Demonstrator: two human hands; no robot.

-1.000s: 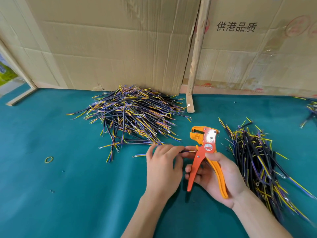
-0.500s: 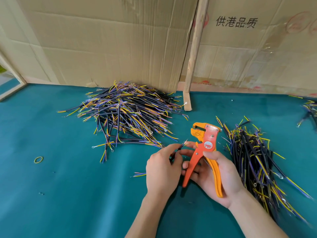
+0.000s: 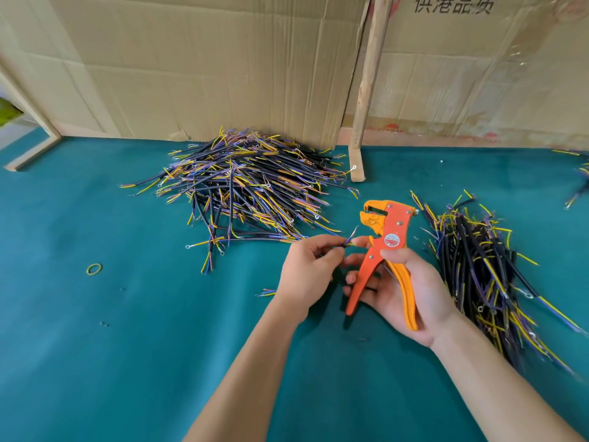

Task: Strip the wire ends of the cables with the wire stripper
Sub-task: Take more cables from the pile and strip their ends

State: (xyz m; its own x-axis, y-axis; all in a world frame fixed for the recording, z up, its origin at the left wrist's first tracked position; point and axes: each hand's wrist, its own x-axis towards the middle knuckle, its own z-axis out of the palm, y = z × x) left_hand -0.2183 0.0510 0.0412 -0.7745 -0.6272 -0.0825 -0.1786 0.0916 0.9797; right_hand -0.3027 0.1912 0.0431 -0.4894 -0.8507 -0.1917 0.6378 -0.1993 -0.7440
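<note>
My right hand (image 3: 404, 288) grips the handles of an orange wire stripper (image 3: 387, 240), its jaws pointing up and away from me. My left hand (image 3: 306, 269) pinches one cable (image 3: 350, 239) near its end, and the thin wire tips stick up just left of the stripper's jaws, apart from them. The cable's other end (image 3: 267, 292) pokes out on the table to the left of my left wrist. A big heap of black cables (image 3: 242, 189) with yellow and purple wires lies behind my hands. A second pile of cables (image 3: 481, 266) lies to the right.
Green cloth covers the table (image 3: 127, 346). Cardboard sheets (image 3: 207, 65) stand along the back, with a wooden stick (image 3: 366, 90) leaning between them. A yellow rubber band (image 3: 94, 268) lies at the left. A few more cables (image 3: 578, 183) sit at the far right edge.
My left hand has lifted the cable off the table and brought its wire tips up beside the stripper's jaws. The stripper stays in my right hand.
</note>
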